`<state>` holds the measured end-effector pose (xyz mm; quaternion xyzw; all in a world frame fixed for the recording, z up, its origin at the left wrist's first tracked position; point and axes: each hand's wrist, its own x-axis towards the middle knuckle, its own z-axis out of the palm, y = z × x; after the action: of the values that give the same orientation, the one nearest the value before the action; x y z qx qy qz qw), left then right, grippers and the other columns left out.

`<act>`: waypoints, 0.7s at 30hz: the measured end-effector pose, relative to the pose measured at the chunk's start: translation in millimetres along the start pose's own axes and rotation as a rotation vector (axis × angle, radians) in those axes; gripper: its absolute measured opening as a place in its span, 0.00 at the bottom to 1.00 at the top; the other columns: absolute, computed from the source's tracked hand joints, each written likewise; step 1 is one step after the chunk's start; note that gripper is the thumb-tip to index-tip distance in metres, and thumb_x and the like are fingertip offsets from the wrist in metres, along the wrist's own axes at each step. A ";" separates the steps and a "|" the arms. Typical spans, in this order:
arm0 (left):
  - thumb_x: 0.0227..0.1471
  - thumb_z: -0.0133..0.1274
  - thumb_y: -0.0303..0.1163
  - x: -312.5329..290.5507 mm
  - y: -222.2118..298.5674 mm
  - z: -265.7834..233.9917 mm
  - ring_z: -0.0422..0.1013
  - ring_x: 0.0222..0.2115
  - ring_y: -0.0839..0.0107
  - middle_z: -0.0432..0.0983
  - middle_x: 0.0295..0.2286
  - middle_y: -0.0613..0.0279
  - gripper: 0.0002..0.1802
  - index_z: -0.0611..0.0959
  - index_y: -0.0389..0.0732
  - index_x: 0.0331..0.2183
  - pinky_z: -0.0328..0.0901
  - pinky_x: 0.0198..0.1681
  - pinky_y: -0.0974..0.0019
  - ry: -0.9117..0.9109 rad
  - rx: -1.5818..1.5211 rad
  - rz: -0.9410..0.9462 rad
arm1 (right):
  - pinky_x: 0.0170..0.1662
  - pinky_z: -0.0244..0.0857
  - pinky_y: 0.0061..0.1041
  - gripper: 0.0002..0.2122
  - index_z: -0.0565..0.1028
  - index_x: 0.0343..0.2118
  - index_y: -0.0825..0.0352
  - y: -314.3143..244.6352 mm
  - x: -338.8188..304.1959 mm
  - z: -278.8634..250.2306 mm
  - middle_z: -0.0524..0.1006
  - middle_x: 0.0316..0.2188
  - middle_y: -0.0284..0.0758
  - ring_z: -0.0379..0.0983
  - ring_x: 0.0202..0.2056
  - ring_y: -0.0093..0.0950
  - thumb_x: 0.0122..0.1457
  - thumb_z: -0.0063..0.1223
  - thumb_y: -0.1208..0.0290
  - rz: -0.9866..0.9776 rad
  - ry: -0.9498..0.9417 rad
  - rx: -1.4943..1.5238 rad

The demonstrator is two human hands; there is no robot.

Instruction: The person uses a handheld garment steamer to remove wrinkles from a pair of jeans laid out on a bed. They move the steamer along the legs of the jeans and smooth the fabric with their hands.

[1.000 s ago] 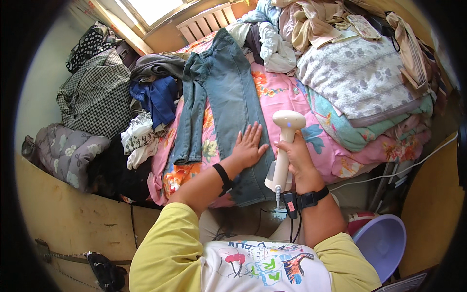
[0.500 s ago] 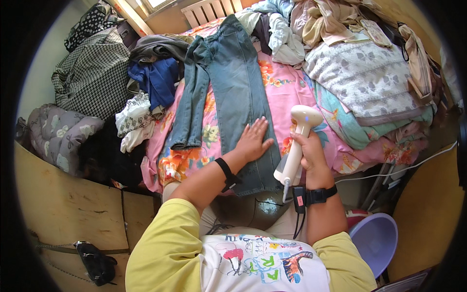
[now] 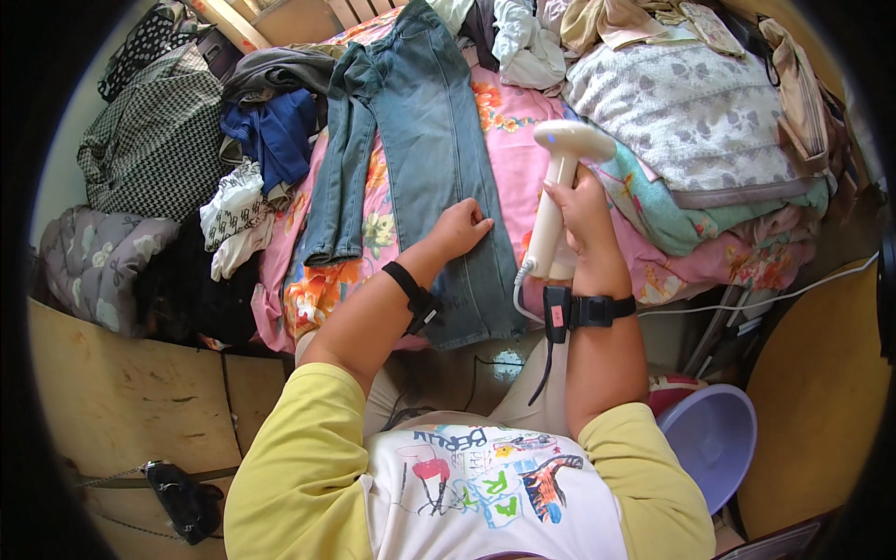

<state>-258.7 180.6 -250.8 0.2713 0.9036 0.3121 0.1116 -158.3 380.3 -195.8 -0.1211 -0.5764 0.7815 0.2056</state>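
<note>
Across the pink floral bedding (image 3: 519,161) lie the blue jeans (image 3: 425,131), waist away from you and legs toward you. Your left hand (image 3: 462,228) rests on one leg, fingers curled; whether they pinch the denim cannot be told. Your right hand (image 3: 585,213) grasps the white handheld steamer (image 3: 549,220) by its handle, just right of the jeans, its cord (image 3: 516,295) trailing from the lower end.

Our left grip (image 3: 457,230) is now curled over the jeans (image 3: 425,154) (no longer spread flat), and our right grip (image 3: 585,217) holds the white handheld device (image 3: 549,219) farther from our body.
</note>
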 end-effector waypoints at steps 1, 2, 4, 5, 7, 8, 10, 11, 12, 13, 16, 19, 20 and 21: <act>0.48 0.60 0.38 0.3 1.8 1.6 0.69 0.24 0.62 0.72 0.23 0.55 0.16 0.74 0.35 0.29 0.65 0.30 0.61 -0.006 0.001 -0.002 | 0.34 0.68 0.26 0.20 0.69 0.47 0.75 -1.9 4.3 1.4 0.75 0.33 0.38 0.72 0.31 0.27 0.49 0.54 0.83 -0.077 0.007 -0.064; 0.48 0.60 0.38 1.6 4.1 3.0 0.69 0.25 0.62 0.71 0.23 0.55 0.16 0.74 0.35 0.28 0.65 0.30 0.61 0.010 0.018 0.031 | 0.35 0.68 0.26 0.19 0.70 0.46 0.75 6.1 13.3 -0.5 0.75 0.34 0.37 0.73 0.31 0.26 0.49 0.55 0.82 -0.131 0.011 -0.091; 0.49 0.60 0.38 -1.1 -3.4 6.4 0.68 0.25 0.62 0.71 0.23 0.55 0.17 0.74 0.35 0.28 0.64 0.30 0.61 0.028 0.040 0.041 | 0.35 0.68 0.25 0.18 0.70 0.46 0.75 5.6 13.3 8.8 0.76 0.34 0.37 0.73 0.31 0.25 0.51 0.55 0.83 -0.110 0.014 -0.133; 0.48 0.60 0.38 -1.8 -6.6 8.8 0.68 0.25 0.62 0.71 0.23 0.54 0.17 0.73 0.35 0.28 0.64 0.30 0.61 0.065 0.083 0.106 | 0.34 0.69 0.25 0.16 0.70 0.45 0.75 5.6 12.9 13.3 0.76 0.34 0.36 0.73 0.32 0.24 0.52 0.54 0.84 -0.101 0.022 -0.180; 0.48 0.61 0.38 -3.0 -9.8 10.8 0.68 0.26 0.62 0.70 0.24 0.54 0.18 0.73 0.35 0.29 0.64 0.30 0.61 0.093 0.121 0.167 | 0.35 0.69 0.26 0.17 0.71 0.45 0.75 11.7 16.6 11.8 0.76 0.33 0.38 0.73 0.32 0.26 0.50 0.56 0.82 -0.095 0.030 -0.165; 0.48 0.62 0.38 -3.4 -11.9 10.9 0.67 0.25 0.63 0.69 0.24 0.55 0.18 0.72 0.35 0.30 0.64 0.30 0.61 0.092 0.094 0.193 | 0.36 0.68 0.27 0.18 0.71 0.45 0.75 14.2 18.1 10.1 0.77 0.33 0.39 0.74 0.33 0.27 0.49 0.57 0.80 -0.099 0.039 -0.151; 0.47 0.62 0.38 -2.7 -11.6 9.0 0.66 0.25 0.63 0.69 0.24 0.55 0.19 0.72 0.35 0.31 0.63 0.30 0.61 0.089 0.062 0.220 | 0.36 0.69 0.27 0.18 0.71 0.45 0.75 17.9 22.3 2.4 0.77 0.33 0.40 0.74 0.33 0.27 0.49 0.57 0.79 -0.121 0.053 -0.173; 0.46 0.63 0.38 -3.1 -12.2 7.0 0.66 0.25 0.64 0.68 0.24 0.57 0.20 0.72 0.35 0.31 0.63 0.30 0.62 0.053 0.030 0.218 | 0.36 0.69 0.27 0.18 0.72 0.44 0.75 19.6 23.7 -1.7 0.77 0.33 0.40 0.75 0.32 0.27 0.49 0.58 0.79 -0.150 0.068 -0.193; 0.46 0.64 0.37 -3.5 -14.9 5.9 0.65 0.24 0.65 0.68 0.23 0.58 0.20 0.72 0.36 0.32 0.63 0.30 0.62 0.020 -0.001 0.215 | 0.35 0.70 0.28 0.18 0.72 0.44 0.75 22.2 24.7 -3.0 0.77 0.32 0.41 0.75 0.31 0.28 0.48 0.58 0.78 -0.168 0.101 -0.207; 0.46 0.64 0.37 -4.0 -16.9 6.0 0.65 0.24 0.65 0.68 0.23 0.58 0.20 0.72 0.36 0.32 0.63 0.30 0.62 0.020 -0.006 0.211 | 0.35 0.70 0.28 0.18 0.72 0.44 0.75 24.3 24.7 -5.7 0.77 0.32 0.41 0.75 0.31 0.28 0.48 0.58 0.78 -0.164 0.099 -0.212; 0.45 0.65 0.37 -3.8 -17.7 6.2 0.64 0.24 0.67 0.67 0.23 0.60 0.20 0.72 0.36 0.32 0.63 0.29 0.64 0.008 -0.019 0.230 | 0.36 0.71 0.30 0.19 0.72 0.43 0.76 29.9 28.2 -17.5 0.78 0.34 0.43 0.77 0.33 0.32 0.48 0.60 0.76 -0.089 0.167 -0.239; 0.46 0.63 0.36 -2.3 -21.6 5.4 0.64 0.25 0.67 0.67 0.24 0.60 0.19 0.72 0.36 0.33 0.63 0.30 0.64 0.000 -0.006 0.233 | 0.39 0.71 0.31 0.23 0.69 0.47 0.77 33.0 29.7 -22.5 0.77 0.37 0.47 0.78 0.36 0.34 0.47 0.61 0.75 -0.113 0.131 -0.333; 0.47 0.63 0.36 -2.8 -25.1 7.1 0.64 0.25 0.68 0.67 0.24 0.60 0.18 0.72 0.36 0.33 0.63 0.31 0.64 0.002 -0.038 0.236 | 0.39 0.71 0.31 0.25 0.68 0.48 0.77 35.3 28.4 -21.3 0.77 0.39 0.48 0.78 0.37 0.35 0.47 0.62 0.75 -0.123 0.111 -0.356; 0.48 0.62 0.35 -0.6 -25.1 7.0 0.64 0.25 0.68 0.67 0.24 0.60 0.18 0.72 0.36 0.34 0.63 0.31 0.65 0.006 -0.068 0.245 | 0.41 0.71 0.30 0.29 0.65 0.52 0.76 38.3 26.6 -19.9 0.77 0.40 0.49 0.77 0.39 0.35 0.46 0.63 0.75 -0.221 0.139 -0.378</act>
<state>-266.2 167.3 -272.0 0.3747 0.8530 0.3545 0.0793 -180.3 399.9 -236.9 -0.1472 -0.7069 0.6220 0.3028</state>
